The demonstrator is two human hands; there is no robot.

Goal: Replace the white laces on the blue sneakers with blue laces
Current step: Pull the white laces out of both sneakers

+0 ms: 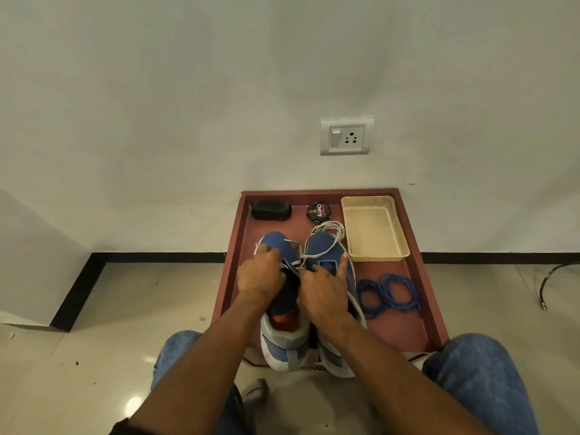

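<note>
Two blue sneakers stand side by side on a maroon tray, toes toward the wall. My left hand lies on the left sneaker, fingers curled at its lacing. My right hand pinches a white lace at the left sneaker's eyelets, with its index finger stretched over the right sneaker. A loose white lace is coiled past the right sneaker's toe. A bundle of blue laces lies on the tray to the right.
A cream plastic basket stands at the tray's far right. A black brush and a round polish tin sit along the tray's back edge. A wall socket is above. My knees in jeans flank the tray on a tiled floor.
</note>
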